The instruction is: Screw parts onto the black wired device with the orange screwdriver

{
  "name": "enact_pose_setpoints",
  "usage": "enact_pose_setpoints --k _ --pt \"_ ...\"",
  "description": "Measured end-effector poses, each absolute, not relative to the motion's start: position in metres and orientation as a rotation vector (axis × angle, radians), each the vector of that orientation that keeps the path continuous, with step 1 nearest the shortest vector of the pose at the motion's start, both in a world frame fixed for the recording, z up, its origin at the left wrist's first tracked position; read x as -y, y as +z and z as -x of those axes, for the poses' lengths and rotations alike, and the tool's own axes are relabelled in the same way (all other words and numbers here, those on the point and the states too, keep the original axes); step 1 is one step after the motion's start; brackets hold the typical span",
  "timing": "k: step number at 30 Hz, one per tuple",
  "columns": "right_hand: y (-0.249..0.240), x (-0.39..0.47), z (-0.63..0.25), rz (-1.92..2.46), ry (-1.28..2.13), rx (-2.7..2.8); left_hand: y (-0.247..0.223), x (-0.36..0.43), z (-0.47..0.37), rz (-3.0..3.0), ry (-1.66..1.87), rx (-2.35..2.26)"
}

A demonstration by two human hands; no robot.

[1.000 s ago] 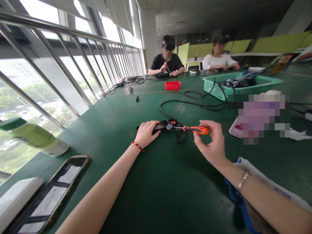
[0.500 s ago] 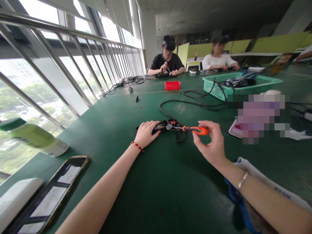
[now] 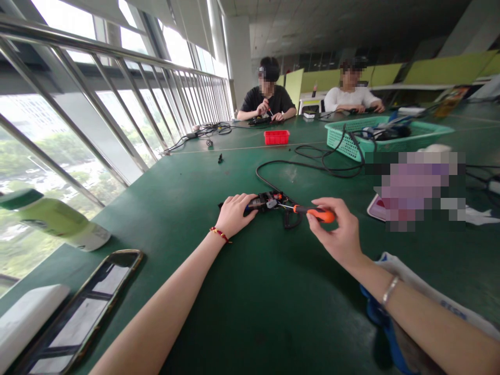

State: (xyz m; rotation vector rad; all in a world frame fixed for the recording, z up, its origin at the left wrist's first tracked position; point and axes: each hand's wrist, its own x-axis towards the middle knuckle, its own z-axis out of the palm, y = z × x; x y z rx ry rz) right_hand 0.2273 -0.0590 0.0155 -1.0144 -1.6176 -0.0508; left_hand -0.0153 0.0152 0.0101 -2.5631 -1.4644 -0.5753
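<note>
My left hand (image 3: pixel 235 216) is closed over the left end of a black corded device (image 3: pixel 269 201) lying on the green table. Inner parts with some orange and grey show at its uncovered right end. A black loop-shaped piece (image 3: pixel 291 220) sits just below that end. Between thumb and fingers, my right hand (image 3: pixel 339 229) grips a screwdriver (image 3: pixel 321 214) with an orange and black handle. Its thin shaft points left, with the tip at the device's exposed parts; whether it sits in a screw is too small to tell.
A black cable (image 3: pixel 273 162) runs from the device toward a green basket (image 3: pixel 347 143). Beyond stand a red tray (image 3: pixel 276 137) and two people at the table's far side. A phone (image 3: pixel 84 312) and a bottle (image 3: pixel 54 219) are at left, cloth (image 3: pixel 422 297) at right.
The screwdriver's handle end has dipped slightly, and my right fingers have shifted on it. My left hand and the device stay in place.
</note>
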Motion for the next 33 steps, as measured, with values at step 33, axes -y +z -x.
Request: enact_pose_setpoints --k 33 --pt "0.0140 0.0586 -0.2274 1.022 -0.071 1.610 0.0093 -0.0153 0.0156 2.545 -0.578 1.458"
